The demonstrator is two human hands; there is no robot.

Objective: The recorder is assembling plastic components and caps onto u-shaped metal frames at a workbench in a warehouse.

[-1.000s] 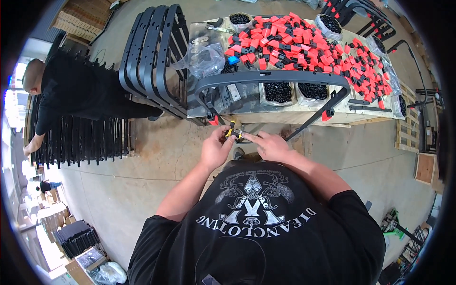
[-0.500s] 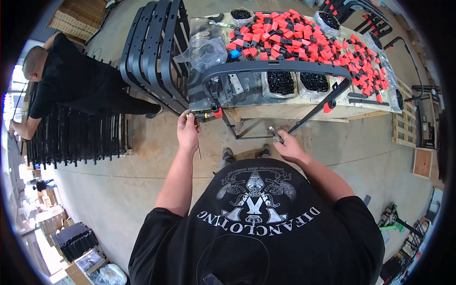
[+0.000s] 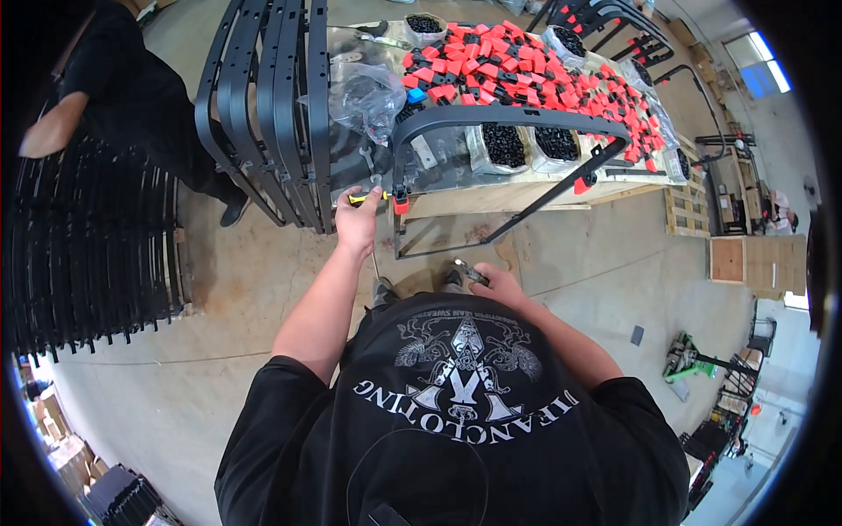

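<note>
Close to the body, just above the black printed shirt [image 3: 465, 412], the right hand [image 3: 495, 282] is seen curled around a small metal piece [image 3: 471, 273], whose exact kind is too small to be told; the fingers are clenched on it. Farther out, the left hand [image 3: 358, 219] is raised to the lower corner of a curved black metal frame [image 3: 509, 118], and its fingers are wrapped around a screwdriver [image 3: 367, 199] with a yellow and black handle, held level beside the red cap [image 3: 401, 206] at the frame's foot. The step appears to be the fixing of a fastener at that corner; it would be done well if the tool were kept in line with the fastener, pressed squarely, and turned without slipping against the red cap, while the frame is kept from swinging. Beyond the hands, a wooden workbench [image 3: 517, 195] is covered with red and black parts [image 3: 526, 70], clear bags [image 3: 368, 92] and tubs of small black pieces [image 3: 504, 145]. More black frames [image 3: 263, 105] are leaned upright at its left end. At the far left, another person in black [image 3: 123, 96] is bent over a rack of black bars [image 3: 88, 245]. A bare concrete floor [image 3: 202, 351] is spread around, with wooden crates [image 3: 754, 259] at the right edge.
</note>
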